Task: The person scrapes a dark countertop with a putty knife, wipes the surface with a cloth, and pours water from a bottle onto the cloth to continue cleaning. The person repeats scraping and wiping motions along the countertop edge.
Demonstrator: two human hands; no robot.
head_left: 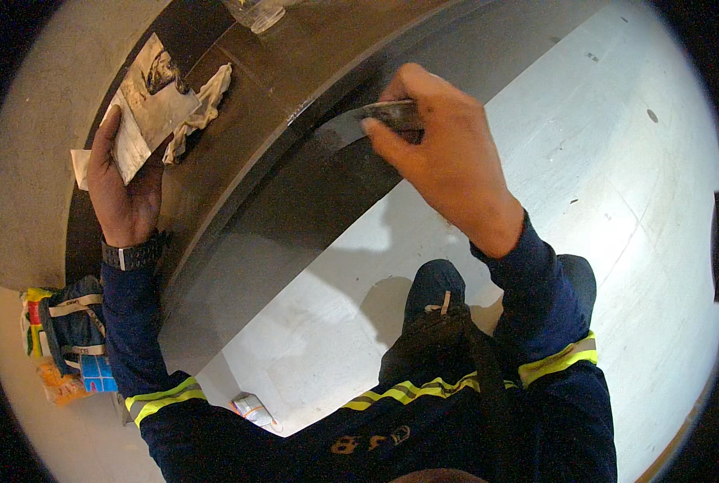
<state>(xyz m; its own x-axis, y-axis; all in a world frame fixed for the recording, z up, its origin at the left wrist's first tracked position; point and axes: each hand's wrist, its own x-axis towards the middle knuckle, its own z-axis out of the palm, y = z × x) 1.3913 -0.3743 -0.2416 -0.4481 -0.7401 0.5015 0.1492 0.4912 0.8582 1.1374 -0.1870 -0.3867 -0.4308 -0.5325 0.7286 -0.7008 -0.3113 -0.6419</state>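
My left hand [130, 197] grips a pale flat sheet [154, 113], thumb on its near side; a dark paste is smeared near its far end. Just right of it, a crumpled whitish cloth [202, 113] lies on the brown ledge top [255, 97]. My right hand [452, 153] is closed around a putty knife [396, 114], pinched between thumb and fingers. Its thin blade points left at the ledge's dark front face [295, 193], just under the top edge. Whether the blade touches is hard to make out.
A clear container [255, 14] stands at the far end of the ledge. A dark bag [74, 322] with colourful packages sits on the left. On the pale floor [609, 145] lies a small white packet [255, 410], near my left elbow. My knees are close below the ledge.
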